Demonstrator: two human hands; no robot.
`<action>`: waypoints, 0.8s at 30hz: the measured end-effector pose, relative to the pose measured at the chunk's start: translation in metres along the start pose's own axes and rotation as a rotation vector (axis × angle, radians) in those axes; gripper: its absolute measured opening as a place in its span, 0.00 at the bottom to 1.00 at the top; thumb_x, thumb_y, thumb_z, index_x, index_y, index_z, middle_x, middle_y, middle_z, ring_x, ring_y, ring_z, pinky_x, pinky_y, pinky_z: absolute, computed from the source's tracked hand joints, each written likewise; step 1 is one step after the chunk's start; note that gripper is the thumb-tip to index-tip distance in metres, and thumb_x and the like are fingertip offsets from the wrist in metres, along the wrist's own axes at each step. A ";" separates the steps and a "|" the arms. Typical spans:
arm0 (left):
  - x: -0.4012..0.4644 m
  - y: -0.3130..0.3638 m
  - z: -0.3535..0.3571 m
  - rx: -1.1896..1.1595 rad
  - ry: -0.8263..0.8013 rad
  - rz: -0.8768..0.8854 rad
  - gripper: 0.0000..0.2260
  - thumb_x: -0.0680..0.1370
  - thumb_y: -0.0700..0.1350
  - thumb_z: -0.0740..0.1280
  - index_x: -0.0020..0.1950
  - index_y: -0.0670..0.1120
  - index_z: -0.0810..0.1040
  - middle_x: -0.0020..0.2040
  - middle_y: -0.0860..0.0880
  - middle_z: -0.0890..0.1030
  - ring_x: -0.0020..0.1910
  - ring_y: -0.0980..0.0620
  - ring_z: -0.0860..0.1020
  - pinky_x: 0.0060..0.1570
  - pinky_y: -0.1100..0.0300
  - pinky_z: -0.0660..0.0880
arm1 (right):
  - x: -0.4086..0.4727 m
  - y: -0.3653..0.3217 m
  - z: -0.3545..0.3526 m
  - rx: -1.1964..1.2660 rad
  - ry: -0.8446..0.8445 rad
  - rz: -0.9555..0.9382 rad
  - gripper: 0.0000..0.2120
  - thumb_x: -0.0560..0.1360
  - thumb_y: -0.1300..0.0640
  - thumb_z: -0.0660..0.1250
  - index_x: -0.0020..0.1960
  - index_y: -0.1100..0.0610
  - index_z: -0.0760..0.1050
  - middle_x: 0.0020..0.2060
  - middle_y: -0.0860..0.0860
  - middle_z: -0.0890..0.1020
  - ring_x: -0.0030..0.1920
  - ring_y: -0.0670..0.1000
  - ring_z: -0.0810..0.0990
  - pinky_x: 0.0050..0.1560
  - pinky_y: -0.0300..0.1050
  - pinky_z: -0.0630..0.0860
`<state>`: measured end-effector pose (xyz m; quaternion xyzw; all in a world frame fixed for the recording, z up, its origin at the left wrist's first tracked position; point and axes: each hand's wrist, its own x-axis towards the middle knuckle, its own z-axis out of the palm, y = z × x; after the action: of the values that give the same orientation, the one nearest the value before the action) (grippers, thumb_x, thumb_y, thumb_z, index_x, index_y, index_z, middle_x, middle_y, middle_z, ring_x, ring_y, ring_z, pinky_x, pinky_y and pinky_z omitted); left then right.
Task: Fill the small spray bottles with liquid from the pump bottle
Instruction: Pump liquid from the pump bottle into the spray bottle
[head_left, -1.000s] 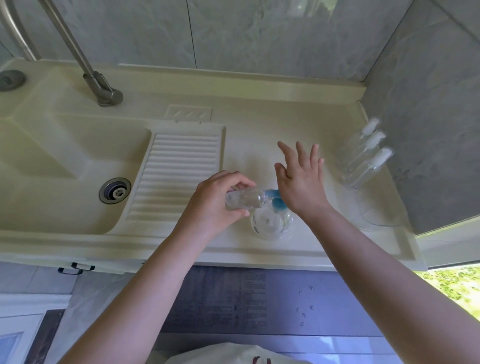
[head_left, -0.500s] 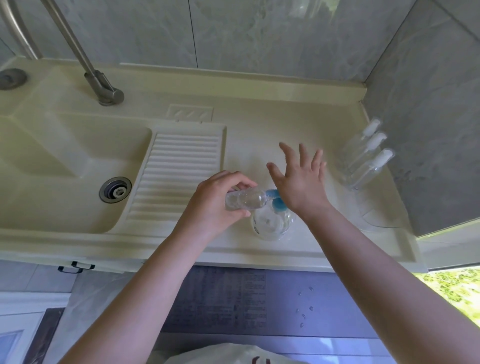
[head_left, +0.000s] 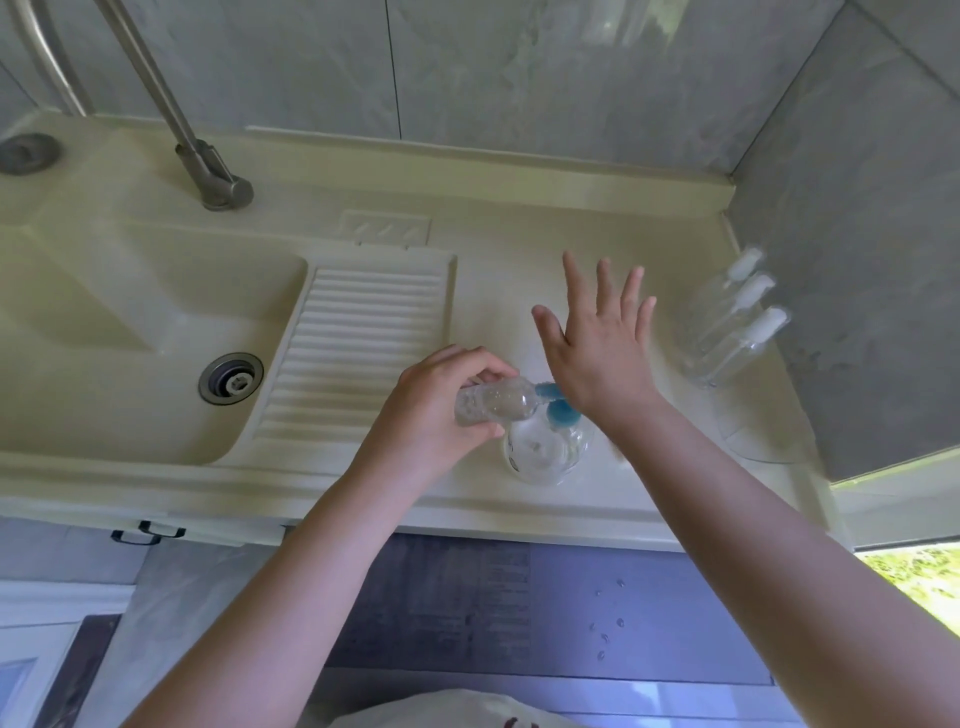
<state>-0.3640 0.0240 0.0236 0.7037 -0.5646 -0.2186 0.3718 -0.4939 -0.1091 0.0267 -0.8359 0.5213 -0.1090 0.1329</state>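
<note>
My left hand (head_left: 434, 410) grips a small clear spray bottle (head_left: 496, 408) tilted on its side, with its open mouth against the blue spout of the pump bottle. The clear pump bottle (head_left: 543, 449) stands on the cream counter near the front edge, and its blue pump head (head_left: 558, 408) lies under the heel of my right hand (head_left: 597, 348). That palm rests on the pump with fingers straight and spread. Three more small clear spray bottles (head_left: 727, 327) with white caps stand by the right wall.
A cream sink basin (head_left: 119, 332) with a metal drain (head_left: 231, 384) lies at the left, beside a ribbed washboard slope (head_left: 358, 353). A metal faucet pipe (head_left: 208, 171) rises at the back left. Grey tiled walls close the back and right. A clear curved lid (head_left: 763, 431) lies at the counter's right end.
My right hand's fingers have spread wider and lifted a little while its palm stays on the pump head. The left hand and the small bottle have held still.
</note>
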 end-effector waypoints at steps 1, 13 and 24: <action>0.000 0.000 0.000 0.000 0.001 0.003 0.22 0.64 0.38 0.80 0.53 0.55 0.82 0.50 0.58 0.80 0.49 0.65 0.76 0.51 0.78 0.68 | 0.001 -0.001 0.000 0.004 0.023 -0.016 0.29 0.84 0.42 0.48 0.81 0.47 0.44 0.81 0.56 0.46 0.79 0.62 0.35 0.76 0.59 0.35; 0.002 -0.001 -0.002 0.042 -0.005 0.002 0.22 0.64 0.39 0.80 0.54 0.55 0.81 0.49 0.58 0.79 0.48 0.65 0.76 0.49 0.78 0.67 | 0.000 0.004 0.010 0.010 -0.088 0.023 0.27 0.84 0.42 0.45 0.81 0.47 0.47 0.81 0.56 0.48 0.79 0.60 0.35 0.77 0.61 0.35; 0.001 -0.001 -0.003 0.042 -0.014 -0.002 0.23 0.63 0.38 0.80 0.53 0.56 0.81 0.49 0.58 0.80 0.48 0.65 0.76 0.49 0.76 0.68 | -0.004 0.003 0.011 0.013 -0.016 0.014 0.27 0.84 0.42 0.44 0.81 0.47 0.50 0.80 0.54 0.53 0.79 0.60 0.37 0.75 0.66 0.34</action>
<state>-0.3606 0.0241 0.0245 0.7104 -0.5708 -0.2121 0.3530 -0.4943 -0.1060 0.0147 -0.8322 0.5254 -0.1045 0.1432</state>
